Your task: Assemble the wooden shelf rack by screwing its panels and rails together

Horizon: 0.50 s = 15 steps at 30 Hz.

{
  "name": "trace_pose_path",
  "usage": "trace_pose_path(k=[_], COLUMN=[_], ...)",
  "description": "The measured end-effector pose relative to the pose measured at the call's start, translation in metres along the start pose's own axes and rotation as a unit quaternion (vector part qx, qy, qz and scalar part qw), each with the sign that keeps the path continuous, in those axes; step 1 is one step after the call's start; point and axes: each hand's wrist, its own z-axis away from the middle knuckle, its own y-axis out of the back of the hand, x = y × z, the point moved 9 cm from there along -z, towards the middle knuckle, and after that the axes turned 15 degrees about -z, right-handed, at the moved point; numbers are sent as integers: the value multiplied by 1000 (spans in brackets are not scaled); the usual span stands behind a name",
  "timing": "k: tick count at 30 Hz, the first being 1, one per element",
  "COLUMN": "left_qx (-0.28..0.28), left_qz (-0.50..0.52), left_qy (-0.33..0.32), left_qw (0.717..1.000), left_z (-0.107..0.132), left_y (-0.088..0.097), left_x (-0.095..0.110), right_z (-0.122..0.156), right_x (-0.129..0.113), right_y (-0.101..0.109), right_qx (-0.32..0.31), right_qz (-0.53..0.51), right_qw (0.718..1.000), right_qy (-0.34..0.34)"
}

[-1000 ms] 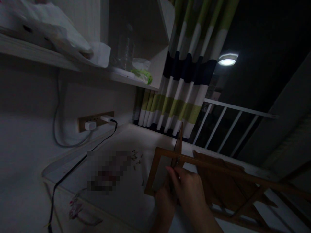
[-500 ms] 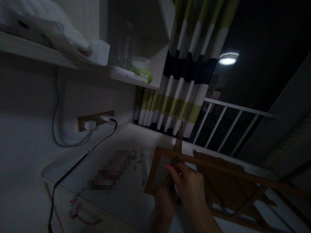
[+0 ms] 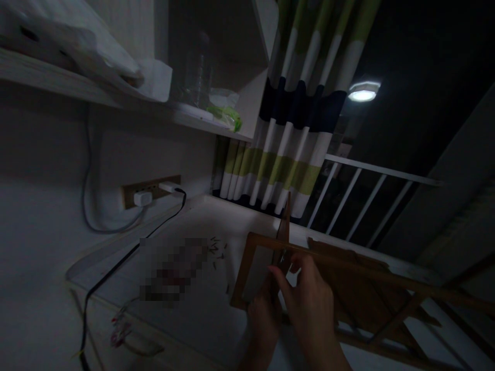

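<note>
A brown wooden frame [image 3: 250,257] with long rails stands over the white surface, and a narrow wooden piece [image 3: 285,226] meets its top rail at an angle. My left hand [image 3: 265,312] is closed around the lower part of that piece, its fingertips mostly hidden. My right hand [image 3: 311,296] is just under the top rail, thumb and curled forefinger apart, with nothing visible between them. Close to those fingertips, at the joint, is a small shiny metal piece [image 3: 283,256], perhaps a screw; the dim light hides its exact form.
Several small screws [image 3: 215,248] lie left of the frame, beside a blurred-out patch. Brown wooden panels [image 3: 351,278] are behind the rails. A black cable [image 3: 127,252] crosses the left edge from the wall socket [image 3: 150,191]. A shelf [image 3: 193,119] overhangs; a striped curtain [image 3: 286,139] hangs behind.
My right thumb and forefinger have parted and drawn slightly down and right from the joint, exposing the shiny metal piece. My left hand and the frame stay nearly in place.
</note>
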Motion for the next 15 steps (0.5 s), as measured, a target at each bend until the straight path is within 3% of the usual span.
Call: trace_pose_path(k=[3, 6, 11, 15], left_qx=[-11, -10, -9, 3], left_qz=[-22, -31, -60, -69], left_qy=[-11, 6, 16, 16], left_qw=[1000, 999, 998, 997], left_z=[1, 2, 5, 4], left_y=[-4, -3, -1, -1], left_x=[0, -2, -2, -4], right_z=[-10, -27, -43, -47], right_x=[-16, -22, -13, -13], right_y=[13, 5, -19, -23], right_qx=[30, -54, -249, -288], right_qz=[138, 190, 109, 59], right_qw=[988, 974, 956, 949], right_qy=[67, 113, 112, 111])
